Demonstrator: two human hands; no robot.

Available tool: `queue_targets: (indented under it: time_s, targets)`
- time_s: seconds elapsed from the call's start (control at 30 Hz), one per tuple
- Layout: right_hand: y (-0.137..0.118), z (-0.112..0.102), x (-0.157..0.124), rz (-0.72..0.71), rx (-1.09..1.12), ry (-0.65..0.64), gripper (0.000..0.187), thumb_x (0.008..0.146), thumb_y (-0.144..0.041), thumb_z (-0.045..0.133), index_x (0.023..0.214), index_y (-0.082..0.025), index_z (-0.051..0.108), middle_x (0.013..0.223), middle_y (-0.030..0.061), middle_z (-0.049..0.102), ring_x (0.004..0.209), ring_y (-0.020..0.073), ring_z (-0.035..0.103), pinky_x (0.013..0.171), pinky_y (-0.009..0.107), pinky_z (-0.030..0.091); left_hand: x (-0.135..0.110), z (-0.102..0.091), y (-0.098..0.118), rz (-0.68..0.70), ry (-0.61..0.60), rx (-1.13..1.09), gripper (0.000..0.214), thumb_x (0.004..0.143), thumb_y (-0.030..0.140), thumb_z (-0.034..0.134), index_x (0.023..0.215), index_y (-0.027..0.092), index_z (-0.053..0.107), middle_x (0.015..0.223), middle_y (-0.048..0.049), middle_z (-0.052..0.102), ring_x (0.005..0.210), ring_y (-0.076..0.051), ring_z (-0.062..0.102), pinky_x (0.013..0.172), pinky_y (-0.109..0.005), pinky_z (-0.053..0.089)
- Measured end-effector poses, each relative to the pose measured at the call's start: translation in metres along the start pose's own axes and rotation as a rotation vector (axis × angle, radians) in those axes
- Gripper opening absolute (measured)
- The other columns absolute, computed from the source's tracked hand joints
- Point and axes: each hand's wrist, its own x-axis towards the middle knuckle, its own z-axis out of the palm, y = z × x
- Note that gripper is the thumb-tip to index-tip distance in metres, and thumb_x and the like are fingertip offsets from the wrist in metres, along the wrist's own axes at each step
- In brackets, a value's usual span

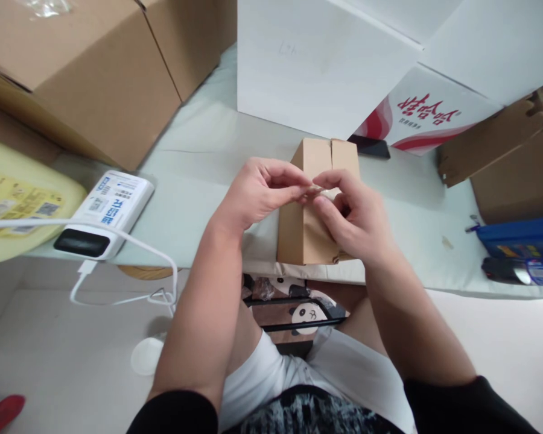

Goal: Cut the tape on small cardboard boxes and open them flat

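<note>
A small brown cardboard box point(304, 232) stands at the table's near edge, its top flaps meeting along a seam. My left hand point(259, 191) hovers over its left side, thumb and forefinger pinched together. My right hand point(353, 218) rests on the box's right side, fingers curled and pinching the same small, pale, thin strip point(317, 189) between the two hands. What the strip is I cannot make out; it may be clear tape.
A large white carton point(317, 60) stands behind the box, with a dark phone point(370, 147) at its foot. Brown cartons point(95, 78) fill the left, another point(502, 157) the right. A white power bank point(106, 214) with cable lies left. A blue tray point(522, 238) sits right.
</note>
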Motion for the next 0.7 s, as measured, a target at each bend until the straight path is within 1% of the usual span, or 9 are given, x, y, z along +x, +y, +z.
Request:
queue_targets:
  time_s: [0.07, 0.1, 0.17, 0.23, 0.37, 0.5, 0.57, 0.63, 0.7]
  targets:
    - [0.0, 0.0, 0.001, 0.013, -0.014, 0.013, 0.008, 0.095, -0.03, 0.063, 0.092, -0.023, 0.064, 0.056, -0.0069, 0.054, 0.041, 0.0065, 0.041, 0.044, 0.024, 0.03, 0.0, 0.004, 0.001, 0.001, -0.02, 0.001, 0.029, 0.07, 0.035, 0.093, 0.085, 0.018, 0.075, 0.073, -0.0026, 0.076, 0.069, -0.019, 0.077, 0.068, -0.03, 0.064]
    - [0.001, -0.001, 0.001, 0.019, -0.011, 0.027, 0.009, 0.096, -0.028, 0.061, 0.089, -0.022, 0.064, 0.052, -0.0073, 0.05, 0.042, 0.0072, 0.041, 0.045, 0.023, 0.03, 0.001, 0.006, 0.002, -0.004, -0.031, 0.007, 0.03, 0.071, 0.035, 0.093, 0.087, 0.018, 0.074, 0.072, -0.002, 0.075, 0.067, -0.018, 0.076, 0.068, -0.03, 0.064]
    - [0.003, -0.002, 0.001, 0.02, 0.005, 0.044, 0.012, 0.097, -0.027, 0.06, 0.088, -0.022, 0.065, 0.051, -0.0071, 0.048, 0.043, 0.008, 0.042, 0.045, 0.023, 0.03, 0.001, 0.007, 0.003, -0.007, -0.045, 0.035, 0.029, 0.071, 0.035, 0.092, 0.084, 0.018, 0.073, 0.072, -0.0027, 0.075, 0.067, -0.019, 0.076, 0.067, -0.03, 0.064]
    - [0.006, -0.004, 0.001, 0.006, 0.027, 0.034, 0.011, 0.096, -0.027, 0.06, 0.089, -0.022, 0.067, 0.053, -0.0067, 0.049, 0.044, 0.008, 0.042, 0.046, 0.023, 0.031, 0.001, 0.008, 0.003, 0.016, -0.033, 0.073, 0.027, 0.071, 0.036, 0.092, 0.079, 0.017, 0.075, 0.075, -0.0045, 0.076, 0.072, -0.02, 0.076, 0.069, -0.03, 0.064]
    - [0.009, -0.006, 0.001, -0.033, 0.075, 0.03, 0.013, 0.096, -0.03, 0.062, 0.09, -0.021, 0.069, 0.058, -0.0056, 0.053, 0.047, 0.0072, 0.042, 0.048, 0.024, 0.033, 0.003, 0.009, 0.001, 0.125, 0.044, 0.121, 0.02, 0.07, 0.035, 0.092, 0.075, 0.02, 0.08, 0.092, -0.0062, 0.079, 0.083, -0.019, 0.076, 0.074, -0.029, 0.062]
    - [0.012, -0.004, 0.002, -0.007, 0.092, 0.09, 0.014, 0.093, -0.034, 0.067, 0.088, -0.021, 0.071, 0.061, -0.0047, 0.058, 0.048, 0.0073, 0.044, 0.047, 0.023, 0.034, 0.004, 0.015, 0.0, 0.162, 0.081, 0.132, 0.01, 0.074, 0.029, 0.089, 0.077, 0.021, 0.083, 0.087, -0.0054, 0.08, 0.086, -0.02, 0.076, 0.077, -0.03, 0.061]
    - [0.014, -0.002, 0.003, 0.029, 0.124, 0.123, 0.015, 0.09, -0.037, 0.072, 0.09, -0.023, 0.069, 0.065, -0.0044, 0.062, 0.047, 0.0068, 0.045, 0.045, 0.023, 0.033, 0.004, 0.018, 0.0, 0.151, 0.062, 0.112, 0.007, 0.075, 0.026, 0.087, 0.08, 0.022, 0.084, 0.086, -0.0052, 0.081, 0.087, -0.021, 0.077, 0.078, -0.031, 0.062]
    - [0.016, -0.001, 0.003, 0.072, 0.186, 0.144, 0.021, 0.088, -0.041, 0.076, 0.091, -0.024, 0.064, 0.072, -0.0039, 0.066, 0.047, 0.0063, 0.046, 0.044, 0.022, 0.033, 0.004, 0.02, 0.001, 0.129, 0.014, 0.094, 0.01, 0.073, 0.022, 0.087, 0.083, 0.021, 0.085, 0.088, -0.0052, 0.081, 0.088, -0.022, 0.077, 0.078, -0.031, 0.062]
    - [0.017, 0.0, 0.003, 0.111, 0.239, 0.162, 0.029, 0.085, -0.045, 0.078, 0.091, -0.024, 0.059, 0.074, -0.0039, 0.066, 0.048, 0.007, 0.048, 0.045, 0.022, 0.036, 0.005, 0.02, 0.001, 0.1, -0.023, 0.073, 0.016, 0.071, 0.022, 0.089, 0.087, 0.021, 0.085, 0.091, -0.0058, 0.082, 0.089, -0.022, 0.078, 0.08, -0.032, 0.063]
